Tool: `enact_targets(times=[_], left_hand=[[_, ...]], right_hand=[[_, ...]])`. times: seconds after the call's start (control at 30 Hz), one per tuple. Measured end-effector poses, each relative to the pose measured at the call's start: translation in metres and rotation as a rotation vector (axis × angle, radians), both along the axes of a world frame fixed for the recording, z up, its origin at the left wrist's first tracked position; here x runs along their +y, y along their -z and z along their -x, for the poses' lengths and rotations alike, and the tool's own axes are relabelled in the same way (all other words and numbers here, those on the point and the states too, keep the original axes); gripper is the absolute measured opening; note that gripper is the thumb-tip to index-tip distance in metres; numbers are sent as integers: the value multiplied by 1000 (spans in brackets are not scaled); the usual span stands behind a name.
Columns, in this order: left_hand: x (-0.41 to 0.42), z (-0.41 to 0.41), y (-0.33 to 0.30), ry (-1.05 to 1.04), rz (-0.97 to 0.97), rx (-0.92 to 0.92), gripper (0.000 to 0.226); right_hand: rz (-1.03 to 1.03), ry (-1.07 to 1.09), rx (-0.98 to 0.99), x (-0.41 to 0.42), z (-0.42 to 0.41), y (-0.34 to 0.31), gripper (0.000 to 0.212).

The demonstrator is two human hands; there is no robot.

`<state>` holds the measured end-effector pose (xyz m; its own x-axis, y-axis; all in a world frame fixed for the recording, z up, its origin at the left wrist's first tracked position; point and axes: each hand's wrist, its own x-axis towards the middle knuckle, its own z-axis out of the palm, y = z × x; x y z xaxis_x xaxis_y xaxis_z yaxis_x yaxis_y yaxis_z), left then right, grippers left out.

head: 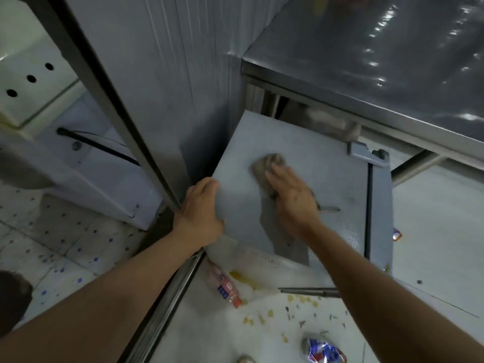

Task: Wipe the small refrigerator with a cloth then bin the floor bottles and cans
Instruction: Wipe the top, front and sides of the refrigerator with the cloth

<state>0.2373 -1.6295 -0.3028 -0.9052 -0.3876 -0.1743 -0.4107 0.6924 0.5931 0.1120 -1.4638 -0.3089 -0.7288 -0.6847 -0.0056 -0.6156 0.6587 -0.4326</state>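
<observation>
The small refrigerator (pixel 301 163) stood tucked partly under the steel counter (pixel 366 61), its grey top facing up and its door edge toward the right. The right hand (pixel 290 195) lay flat on that top, fingers straight, pressing a crumpled brownish cloth (pixel 269 163) against the surface; a duller, damp-looking patch spread beneath and behind the palm. The left hand (pixel 201 208) gripped the fridge's near left corner, fingers curled over the edge, apparently to steady the box.

So the wiping step was in hand, and I judged it only partly done: the far strip of the top near the hinge bracket (pixel 366 153) looked unwiped, and whether the door and sides had been done could not be told from here.

On the floor (pixel 209 331) nothing had been binned. A plastic bottle (pixel 225 286) with a red cap lay just beside the fridge's front corner near a yellowish spill, a crushed blue-and-red can (pixel 324 349) lay nearer my feet, and another small can (pixel 396 234) showed to the right of the door. No bin was in sight.

The next move seemed to call for pushing the cloth onward to the back edge with steady flat pressure, then setting it down and freeing both hands for the litter.
</observation>
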Motion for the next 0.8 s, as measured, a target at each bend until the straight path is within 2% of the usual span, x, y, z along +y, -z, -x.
enact_targets(times=[0.1, 0.17, 0.27, 0.33, 0.43, 0.53, 0.63, 0.7, 0.8], left_hand=[[-4, -10, 2, -89, -49, -8, 62], [-9, -16, 2, -124, -100, 1, 60], [-20, -22, 6, -128, -132, 32, 62], [-24, -25, 10, -117, -129, 52, 68], [-26, -30, 13, -105, -189, 73, 75], [-28, -37, 14, -131, -266, 87, 74], [-29, -47, 15, -153, -321, 96, 62], [-31, -52, 15, -176, -372, 96, 68], [-35, -57, 16, -211, -390, 91, 80]], right_hand=[[16, -235, 56, 7, -59, 4, 54], [25, -276, 56, 4, -53, 1, 51], [15, -157, 30, -28, -11, 2, 48], [-32, -70, 21, -60, 12, 4, 53], [-24, -7, 16, -87, 4, 1, 56], [46, -179, 6, -74, -46, 0, 58], [17, -298, 3, -54, -80, 2, 52], [-16, -312, 11, -58, -64, -1, 51], [-81, -187, 16, -81, -34, -3, 56]])
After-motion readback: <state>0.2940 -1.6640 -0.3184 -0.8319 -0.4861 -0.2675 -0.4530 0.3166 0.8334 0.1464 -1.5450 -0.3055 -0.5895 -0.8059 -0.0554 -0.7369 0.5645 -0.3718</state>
